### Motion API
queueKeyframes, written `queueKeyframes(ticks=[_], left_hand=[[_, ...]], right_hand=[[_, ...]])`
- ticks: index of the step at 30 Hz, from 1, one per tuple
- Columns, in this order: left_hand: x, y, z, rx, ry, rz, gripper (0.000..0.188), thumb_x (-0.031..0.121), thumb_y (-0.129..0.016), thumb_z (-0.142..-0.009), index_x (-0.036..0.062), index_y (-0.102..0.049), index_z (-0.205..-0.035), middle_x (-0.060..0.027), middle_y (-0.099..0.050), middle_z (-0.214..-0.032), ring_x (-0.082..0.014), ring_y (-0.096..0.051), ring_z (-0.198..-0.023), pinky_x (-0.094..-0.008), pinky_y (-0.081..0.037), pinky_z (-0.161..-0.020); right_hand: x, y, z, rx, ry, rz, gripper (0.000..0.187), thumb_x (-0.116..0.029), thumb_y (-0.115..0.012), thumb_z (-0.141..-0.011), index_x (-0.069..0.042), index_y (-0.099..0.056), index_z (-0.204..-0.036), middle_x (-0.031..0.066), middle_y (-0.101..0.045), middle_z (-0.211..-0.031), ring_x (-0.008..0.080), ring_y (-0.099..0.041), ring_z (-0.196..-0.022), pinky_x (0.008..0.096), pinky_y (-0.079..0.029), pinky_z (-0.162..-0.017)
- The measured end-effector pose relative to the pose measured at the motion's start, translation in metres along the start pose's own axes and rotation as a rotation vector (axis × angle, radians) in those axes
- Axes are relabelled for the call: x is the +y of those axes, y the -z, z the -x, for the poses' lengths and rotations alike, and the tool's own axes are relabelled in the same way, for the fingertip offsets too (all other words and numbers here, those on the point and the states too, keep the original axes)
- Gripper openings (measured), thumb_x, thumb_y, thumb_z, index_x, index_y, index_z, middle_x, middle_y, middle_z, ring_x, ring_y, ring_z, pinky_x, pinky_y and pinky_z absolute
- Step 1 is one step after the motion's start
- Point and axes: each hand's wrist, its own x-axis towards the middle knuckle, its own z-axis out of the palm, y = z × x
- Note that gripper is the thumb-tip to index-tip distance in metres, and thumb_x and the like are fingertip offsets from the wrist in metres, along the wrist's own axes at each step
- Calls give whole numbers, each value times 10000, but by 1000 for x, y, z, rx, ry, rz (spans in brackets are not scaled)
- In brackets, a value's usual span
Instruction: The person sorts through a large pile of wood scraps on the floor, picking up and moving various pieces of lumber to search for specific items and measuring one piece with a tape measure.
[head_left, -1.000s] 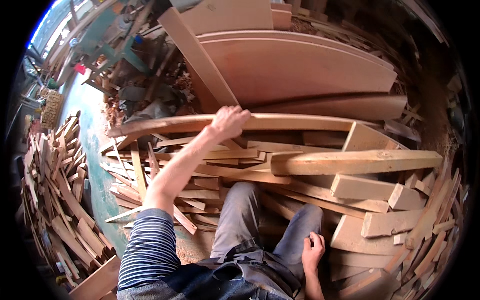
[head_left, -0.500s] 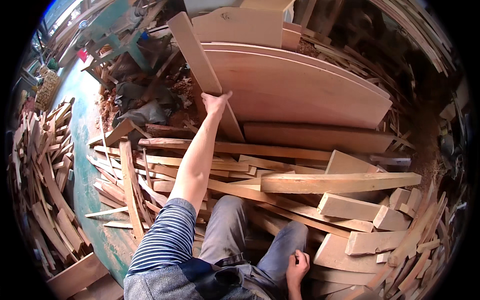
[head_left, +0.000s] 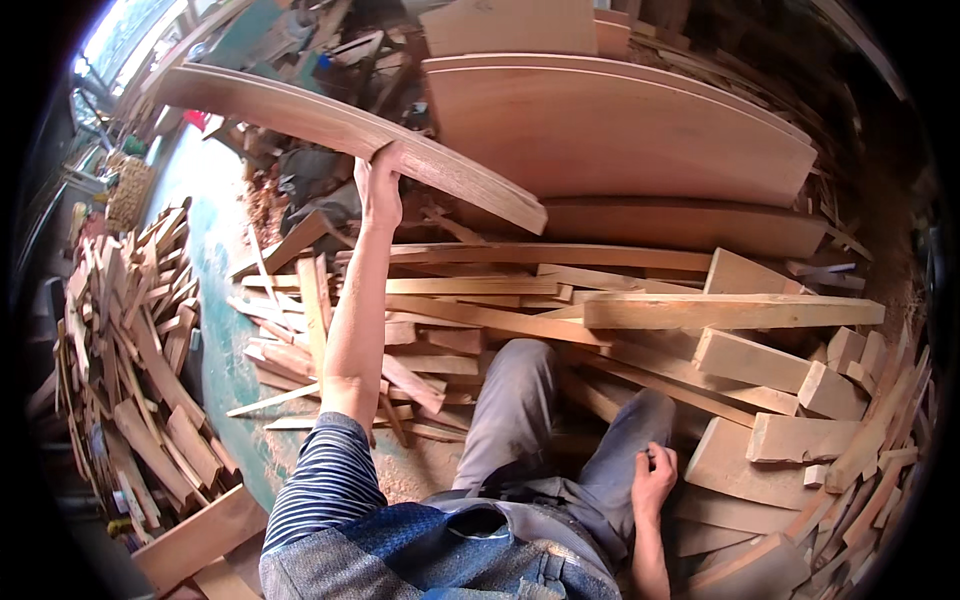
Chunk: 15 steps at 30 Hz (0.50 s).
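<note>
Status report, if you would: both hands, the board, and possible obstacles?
Left hand gripping a slanting board. Right hand by right thigh. Possibly in the way: loose wood heaped in front.

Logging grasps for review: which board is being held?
The long slanted board at upper left; it alone is gripped, by the left hand.

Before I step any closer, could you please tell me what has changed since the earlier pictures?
The left hand let go of the long board, took hold of the plank slanting beside the large panels, and lifted it, swinging its upper end left. The right hand stayed by the right thigh, and the thick beam stayed on the woodpile.
</note>
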Motion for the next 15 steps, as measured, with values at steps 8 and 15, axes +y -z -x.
queueKeyframes(ticks=[8, 15], left_hand=[[112, 23, 113, -292, 185, 503, 698, 344, -640, -825, -8, -490, -1409, -197, -576, -1369, -431, -473, -1358, -512, -354, -1170], [57, 46, 245, -103, 393, 616, 627, 346, -589, -851, -2, -529, -1370, -161, -631, -1316, -317, -608, -1205, -461, -477, -1061]], right_hand=[[-47, 10, -24, 130, 209, -102, 287, -91, -697, -907, 39, -670, -1162, 149, -674, -1050, 263, -658, -931, 360, -527, -813], [-164, 56, -8, 28, 471, -278, 460, -289, -662, -991, 4, -590, -1337, 139, -601, -1314, 240, -565, -1192, 364, -461, -996]])
